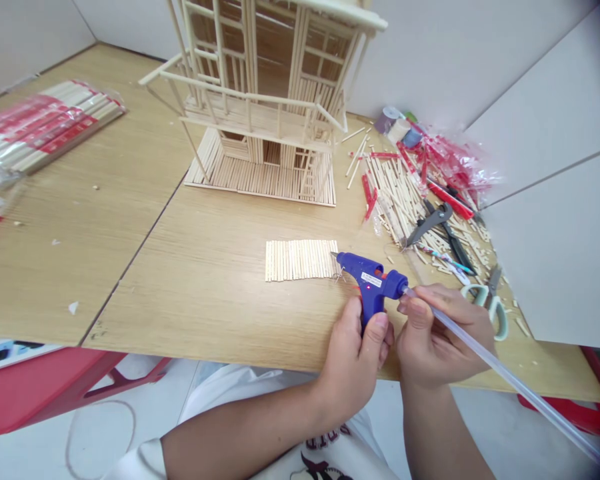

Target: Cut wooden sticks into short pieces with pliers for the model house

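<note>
Two grips show: left hand (353, 347) round the blue hot-glue gun (357, 264), right hand (443, 337) pinching the clear glue stick (510, 376) behind it; straight feeding should work best. Avoid dripping on the wooden-stick panel (300, 260) left of the gun.

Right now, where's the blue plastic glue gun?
Head view, just right of centre: the blue plastic glue gun is in the left hand, its nozzle by the right end of the pale wooden-stick panel.
</note>
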`<state>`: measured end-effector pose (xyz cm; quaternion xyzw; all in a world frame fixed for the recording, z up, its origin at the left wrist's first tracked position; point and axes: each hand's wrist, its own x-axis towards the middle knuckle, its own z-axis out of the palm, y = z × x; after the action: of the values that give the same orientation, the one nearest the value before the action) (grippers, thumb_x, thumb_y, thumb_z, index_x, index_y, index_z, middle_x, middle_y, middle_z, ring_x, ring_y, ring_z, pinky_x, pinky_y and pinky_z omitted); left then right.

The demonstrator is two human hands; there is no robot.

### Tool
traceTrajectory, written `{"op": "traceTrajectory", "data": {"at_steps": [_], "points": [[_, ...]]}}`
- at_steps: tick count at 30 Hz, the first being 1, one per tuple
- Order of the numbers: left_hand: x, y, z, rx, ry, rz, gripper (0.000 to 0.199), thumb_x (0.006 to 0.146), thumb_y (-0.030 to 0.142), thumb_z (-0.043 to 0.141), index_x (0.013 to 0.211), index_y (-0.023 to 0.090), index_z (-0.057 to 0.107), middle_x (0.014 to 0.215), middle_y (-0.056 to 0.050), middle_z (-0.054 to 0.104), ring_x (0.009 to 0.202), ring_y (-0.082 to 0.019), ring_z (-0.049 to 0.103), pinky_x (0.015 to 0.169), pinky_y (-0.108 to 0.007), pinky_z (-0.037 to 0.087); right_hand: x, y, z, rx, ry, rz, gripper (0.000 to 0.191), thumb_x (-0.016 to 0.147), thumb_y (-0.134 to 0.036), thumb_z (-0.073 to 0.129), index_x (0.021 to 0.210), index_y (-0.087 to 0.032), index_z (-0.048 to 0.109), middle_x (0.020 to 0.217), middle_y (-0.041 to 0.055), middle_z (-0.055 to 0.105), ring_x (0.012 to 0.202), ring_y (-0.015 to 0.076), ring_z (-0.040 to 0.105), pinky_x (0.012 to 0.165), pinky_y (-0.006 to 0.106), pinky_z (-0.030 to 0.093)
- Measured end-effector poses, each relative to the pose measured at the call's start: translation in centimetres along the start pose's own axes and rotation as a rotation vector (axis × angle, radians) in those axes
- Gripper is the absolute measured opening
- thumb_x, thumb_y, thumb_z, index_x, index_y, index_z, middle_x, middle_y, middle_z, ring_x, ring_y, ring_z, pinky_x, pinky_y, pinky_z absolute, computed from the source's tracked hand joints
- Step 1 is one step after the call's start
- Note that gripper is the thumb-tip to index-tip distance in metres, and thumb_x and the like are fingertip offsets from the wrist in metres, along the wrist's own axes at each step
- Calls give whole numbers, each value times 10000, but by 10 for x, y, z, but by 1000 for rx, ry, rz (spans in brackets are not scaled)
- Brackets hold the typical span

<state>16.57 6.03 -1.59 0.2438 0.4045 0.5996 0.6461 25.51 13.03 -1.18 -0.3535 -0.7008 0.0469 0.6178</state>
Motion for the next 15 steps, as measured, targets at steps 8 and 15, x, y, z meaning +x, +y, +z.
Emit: {"op": "traceTrajectory", "data": {"at_steps": [8,15], "points": [[1,0,-1,9,-20,-17,358,978,542,511,920,193,455,716,43,500,576,-69,436,535,-191,377,1,-2,2,23,4,-3,61,824,-175,743,884,-186,736,700,19,696,620,198,692,556,348,579],[2,1,-2,4,-55,-14,359,976,543,510,926,191,458,710,46,492,557,-65,421,514,-189,357,0,-2,0,-14,14,8,46,835,-221,734,871,-193,728,701,22,698,596,191,677,532,343,565]]}}
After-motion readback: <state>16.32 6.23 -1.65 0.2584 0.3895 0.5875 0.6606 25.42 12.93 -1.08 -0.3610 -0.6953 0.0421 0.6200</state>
